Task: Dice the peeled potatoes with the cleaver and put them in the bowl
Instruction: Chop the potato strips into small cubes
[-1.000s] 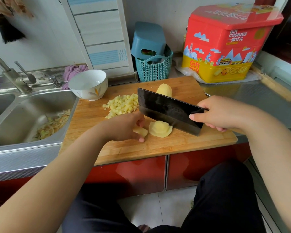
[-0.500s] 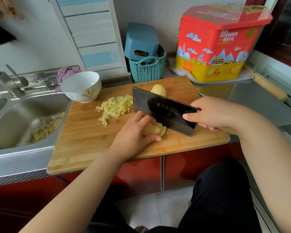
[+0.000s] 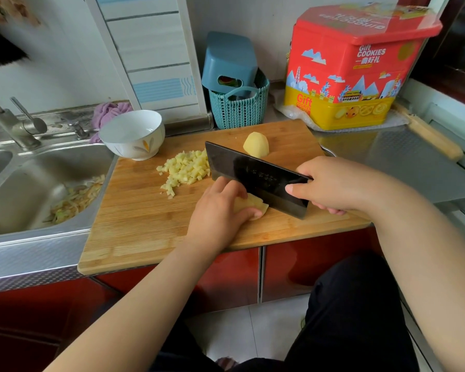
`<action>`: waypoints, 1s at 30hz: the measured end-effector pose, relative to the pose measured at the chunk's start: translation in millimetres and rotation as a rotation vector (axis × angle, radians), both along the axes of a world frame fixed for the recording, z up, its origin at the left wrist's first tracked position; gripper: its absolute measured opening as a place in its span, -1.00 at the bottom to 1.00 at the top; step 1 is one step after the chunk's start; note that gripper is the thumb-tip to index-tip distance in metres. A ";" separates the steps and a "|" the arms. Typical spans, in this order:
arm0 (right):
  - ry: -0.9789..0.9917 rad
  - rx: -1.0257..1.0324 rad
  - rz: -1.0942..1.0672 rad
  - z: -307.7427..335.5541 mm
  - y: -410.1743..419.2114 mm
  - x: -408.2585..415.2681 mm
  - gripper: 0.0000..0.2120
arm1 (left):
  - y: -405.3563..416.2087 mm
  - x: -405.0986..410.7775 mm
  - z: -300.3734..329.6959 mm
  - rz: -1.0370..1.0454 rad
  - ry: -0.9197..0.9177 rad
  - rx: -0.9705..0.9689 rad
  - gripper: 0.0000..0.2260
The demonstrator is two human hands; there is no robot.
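- Head view: a wooden cutting board (image 3: 134, 232) is laid on the counter (image 3: 403, 162), partly over the edge of the sink (image 3: 19, 194).
- The cleaver (image 3: 255, 178) is held by the right hand (image 3: 333, 186), whose fingers are curled around the handle; the handle itself is hidden under the hand.
- A stack of potato slices (image 3: 253, 206) is pressed down on the board by the left hand (image 3: 218, 210), with the fingers curled over it. The blade stands just beside these fingers, at the right end of the stack.
- A pile of diced potato (image 3: 185, 170) lies on the board behind the left hand, and an uncut potato half (image 3: 256, 144) stands behind the blade.
- The white bowl (image 3: 133, 134) is placed at the far left corner of the board, near the dice. No potato can be seen in it.
- Judgement: the slices are probably wet and slippery, so they may slide apart under the blade; they should be held from above with the fingertips tucked back.
- The cleaver looks heavy and stiff; it is best gripped close to the blade.
- The dice are small and light, so they are probably better scooped than picked one by one.
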State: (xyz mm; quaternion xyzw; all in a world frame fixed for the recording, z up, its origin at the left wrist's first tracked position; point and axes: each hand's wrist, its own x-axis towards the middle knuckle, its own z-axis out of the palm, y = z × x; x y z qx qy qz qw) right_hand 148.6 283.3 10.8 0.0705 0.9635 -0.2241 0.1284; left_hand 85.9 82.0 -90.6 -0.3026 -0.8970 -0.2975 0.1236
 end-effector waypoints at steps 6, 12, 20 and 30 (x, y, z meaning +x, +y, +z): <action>0.010 0.028 0.002 0.2 -6.1 1.8 -0.81 | 4.2 7.1 -3.2 0.015 0.024 -0.065 -0.51; 0.022 0.019 -0.006 -1.2 -10.3 3.0 -0.82 | 0.6 7.8 -3.6 -0.002 0.014 -0.079 -0.60; 0.034 0.006 -0.032 -3.0 -16.9 -4.9 -0.79 | -6.0 -4.9 -1.0 0.014 -0.040 -0.015 -0.73; 0.034 0.123 -0.001 0.0 -22.6 -9.1 -0.70 | 0.9 -8.4 -4.2 -0.002 0.174 0.028 -0.97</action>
